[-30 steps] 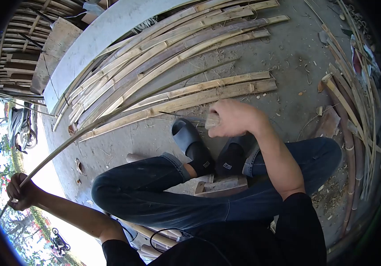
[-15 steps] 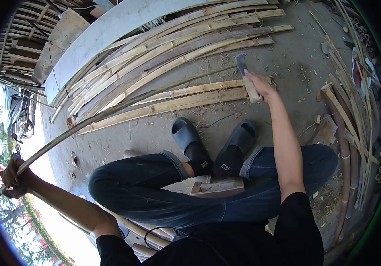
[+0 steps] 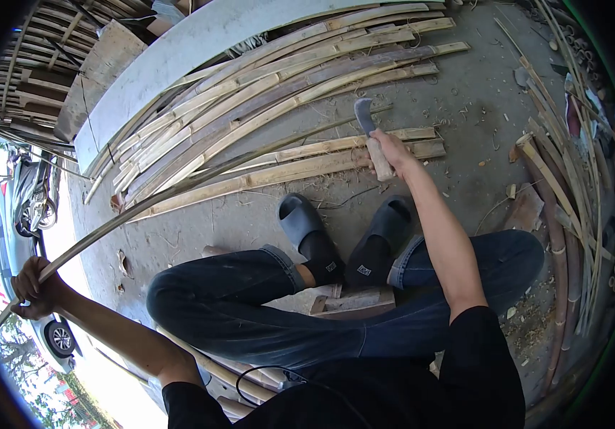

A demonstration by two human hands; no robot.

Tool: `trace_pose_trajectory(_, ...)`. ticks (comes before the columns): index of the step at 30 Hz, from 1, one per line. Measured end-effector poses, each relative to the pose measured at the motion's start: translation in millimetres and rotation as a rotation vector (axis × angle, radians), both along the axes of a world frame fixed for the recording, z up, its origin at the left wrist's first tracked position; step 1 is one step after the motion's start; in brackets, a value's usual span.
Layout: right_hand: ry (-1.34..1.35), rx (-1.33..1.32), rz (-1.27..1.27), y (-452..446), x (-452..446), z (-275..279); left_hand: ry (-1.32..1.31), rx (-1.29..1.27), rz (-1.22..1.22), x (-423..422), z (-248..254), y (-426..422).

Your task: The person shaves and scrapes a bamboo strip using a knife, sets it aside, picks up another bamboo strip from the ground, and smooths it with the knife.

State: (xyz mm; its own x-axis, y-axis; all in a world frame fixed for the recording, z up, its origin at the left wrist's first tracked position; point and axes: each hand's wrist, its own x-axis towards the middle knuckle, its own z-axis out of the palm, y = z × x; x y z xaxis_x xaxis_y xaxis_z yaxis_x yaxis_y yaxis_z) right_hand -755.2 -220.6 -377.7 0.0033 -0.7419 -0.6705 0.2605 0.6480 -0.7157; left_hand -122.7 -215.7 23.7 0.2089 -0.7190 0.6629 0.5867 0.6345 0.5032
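My left hand (image 3: 34, 287) is closed around a long, thin bamboo strip (image 3: 171, 189) near its lower left end. The strip slants up and to the right above the floor, its far tip close to the blade. In my right hand (image 3: 393, 153) is the pale wooden handle of a knife with a curved grey blade (image 3: 365, 116), pointing up and away from me. Behind the knife handle lie two split bamboo pieces (image 3: 307, 166) on the floor.
Many split bamboo lengths (image 3: 250, 100) lie beyond, beside a pale board (image 3: 157, 57). Bamboo poles and thin strips (image 3: 559, 250) line the right. My slippered feet (image 3: 300, 220) and a wooden block (image 3: 354, 304) are below. A car (image 3: 18, 250) and a motorbike (image 3: 37, 207) are at left.
The knife in my right hand has swung up from near my feet, then shifted left beside the strip's far end. My left hand still holds the strip. A car has come into view at left.
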Motion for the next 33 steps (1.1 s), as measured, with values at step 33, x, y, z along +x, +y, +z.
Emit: trace_pose_trajectory(33, -0.05, -0.357, -0.074, 33.8, 139.6, 98.8, 0.054, 0.07, 0.282, -37.9, 6.3, 18.2)
